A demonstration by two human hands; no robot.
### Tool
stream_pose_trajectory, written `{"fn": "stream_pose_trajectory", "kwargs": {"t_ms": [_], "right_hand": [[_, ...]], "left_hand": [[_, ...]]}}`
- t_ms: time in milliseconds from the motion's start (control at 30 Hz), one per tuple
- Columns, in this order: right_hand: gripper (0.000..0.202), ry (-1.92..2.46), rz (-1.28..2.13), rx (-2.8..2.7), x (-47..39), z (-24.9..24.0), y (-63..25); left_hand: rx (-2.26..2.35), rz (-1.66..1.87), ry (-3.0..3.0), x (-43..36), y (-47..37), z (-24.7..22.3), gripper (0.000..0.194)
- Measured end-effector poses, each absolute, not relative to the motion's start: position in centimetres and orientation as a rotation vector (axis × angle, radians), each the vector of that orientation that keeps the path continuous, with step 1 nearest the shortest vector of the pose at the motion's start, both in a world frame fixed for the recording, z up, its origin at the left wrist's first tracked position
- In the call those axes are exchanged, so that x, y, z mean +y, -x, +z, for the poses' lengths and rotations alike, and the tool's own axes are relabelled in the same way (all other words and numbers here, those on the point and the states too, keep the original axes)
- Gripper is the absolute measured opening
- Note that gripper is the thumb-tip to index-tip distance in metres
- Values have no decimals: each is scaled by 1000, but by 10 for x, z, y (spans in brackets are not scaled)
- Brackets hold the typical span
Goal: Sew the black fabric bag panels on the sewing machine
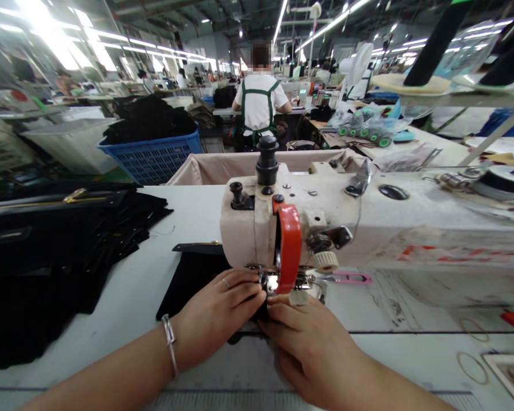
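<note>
A cream sewing machine [368, 222] with an orange-red guard [290, 245] stands on the white table [145, 285]. A piece of black fabric [192, 277] lies under its needle area. My left hand [216, 317], with a ring and a metal bracelet, presses flat on the fabric just left of the presser foot [270, 282]. My right hand [312, 348] sits right in front of the foot, fingertips pinching the fabric edge. The fabric under both hands is mostly hidden.
A pile of black fabric pieces [47, 257] lies on the table's left. Pink-handled scissors [351, 278] rest behind the needle. A blue basket [154, 157] of dark cloth and a beige cloth bin [223, 165] stand beyond. A person in a white shirt [259, 103] works farther back.
</note>
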State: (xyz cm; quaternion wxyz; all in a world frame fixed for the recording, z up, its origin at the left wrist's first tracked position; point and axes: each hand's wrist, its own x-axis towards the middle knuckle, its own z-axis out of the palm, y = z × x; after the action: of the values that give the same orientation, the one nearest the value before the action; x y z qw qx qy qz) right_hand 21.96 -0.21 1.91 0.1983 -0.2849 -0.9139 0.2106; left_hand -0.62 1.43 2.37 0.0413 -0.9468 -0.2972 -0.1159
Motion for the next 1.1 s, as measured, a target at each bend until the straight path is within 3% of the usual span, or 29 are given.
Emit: {"fn": "stream_pose_trajectory", "kwargs": {"t_ms": [167,367,467,567,700,900,1100], "right_hand": [[29,730,687,-2550,0,31,-232],[57,849,936,-2540,16,59,-263],[42,916,927,-2499,24,50,-265],[19,1048,680,-2424,29,31,-252],[6,1080,315,-2310,27,18,-236],[13,678,436,-2465,16,19,-236],[12,700,442,-2526,8,16,-229]], "left_hand": [[-814,-564,2926,4,11,13,26],[-847,-594,2965,6,12,18,26],[-872,-598,2976,7,9,23,25],[-887,-576,2968,7,7,24,24],[-945,-583,3002,7,6,23,24],[-1107,-747,2996,9,2,26,21],[-1181,-747,3002,5,1,21,17]]}}
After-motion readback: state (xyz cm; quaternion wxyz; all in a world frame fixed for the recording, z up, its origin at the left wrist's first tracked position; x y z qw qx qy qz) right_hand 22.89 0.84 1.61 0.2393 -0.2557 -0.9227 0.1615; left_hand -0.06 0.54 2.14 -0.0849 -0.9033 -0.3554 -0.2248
